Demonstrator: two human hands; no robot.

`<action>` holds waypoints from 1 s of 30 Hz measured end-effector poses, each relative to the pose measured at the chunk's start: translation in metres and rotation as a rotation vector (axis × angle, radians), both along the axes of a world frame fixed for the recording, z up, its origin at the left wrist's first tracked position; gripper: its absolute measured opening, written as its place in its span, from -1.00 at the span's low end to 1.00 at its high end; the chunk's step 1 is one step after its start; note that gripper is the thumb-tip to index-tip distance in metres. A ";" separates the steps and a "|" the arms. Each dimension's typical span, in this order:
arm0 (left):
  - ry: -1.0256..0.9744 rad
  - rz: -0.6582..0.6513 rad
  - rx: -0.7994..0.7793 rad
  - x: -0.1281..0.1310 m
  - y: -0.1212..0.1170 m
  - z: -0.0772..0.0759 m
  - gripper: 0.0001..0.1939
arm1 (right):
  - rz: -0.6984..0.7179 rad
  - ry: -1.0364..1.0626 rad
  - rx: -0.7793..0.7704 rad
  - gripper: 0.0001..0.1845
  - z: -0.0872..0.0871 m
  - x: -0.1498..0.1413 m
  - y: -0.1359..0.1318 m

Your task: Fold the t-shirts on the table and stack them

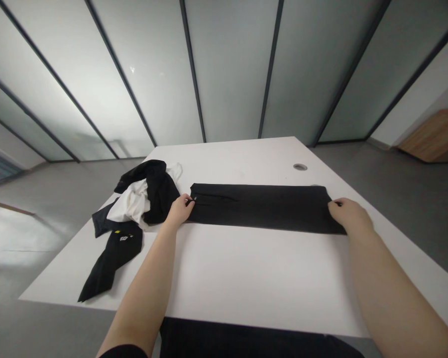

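Note:
A long folded black garment (259,206) lies flat across the white table (269,283), stretched from side to side. My left hand (179,210) is at its left end, with the fingertips pinching the cloth edge. My right hand (349,215) is at its right end, its fingertips gripping the fold there. To the left, a heap of black and white clothes (145,196) lies close to my left hand. Below the heap stretches a black piece of clothing with a small yellow mark (114,261).
A round cable grommet (299,167) is set in the far part of the tabletop. Grey floor (406,199) surrounds the table, with frosted glass partitions (231,69) beyond it. A wooden cabinet (433,136) stands at the far right.

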State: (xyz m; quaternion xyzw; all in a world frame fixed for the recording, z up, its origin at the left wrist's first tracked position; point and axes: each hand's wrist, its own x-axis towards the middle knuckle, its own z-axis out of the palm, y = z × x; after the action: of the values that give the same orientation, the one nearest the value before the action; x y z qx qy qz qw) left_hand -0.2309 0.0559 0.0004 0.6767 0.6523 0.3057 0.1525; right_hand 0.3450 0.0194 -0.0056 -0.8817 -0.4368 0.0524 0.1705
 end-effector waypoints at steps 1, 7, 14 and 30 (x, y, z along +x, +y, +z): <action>0.014 0.000 0.011 0.001 -0.001 0.001 -0.94 | -0.005 0.001 0.011 -0.68 0.000 0.000 0.000; 0.101 0.023 0.021 0.005 -0.005 0.005 -0.89 | -0.014 0.016 0.076 -0.82 0.001 0.000 -0.001; 0.260 0.107 -0.051 0.015 -0.011 0.008 -0.79 | 0.031 0.027 -0.020 -0.77 0.008 -0.005 -0.003; 0.305 -0.223 0.230 0.079 -0.032 0.009 -0.72 | 0.501 -0.155 0.216 -0.57 0.001 -0.083 -0.003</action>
State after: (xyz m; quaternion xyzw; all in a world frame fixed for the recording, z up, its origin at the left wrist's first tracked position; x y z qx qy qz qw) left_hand -0.1514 0.0237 0.0096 0.7961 0.5497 0.2531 0.0068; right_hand 0.2616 0.0162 -0.0047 -0.7243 -0.6561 -0.0213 0.2111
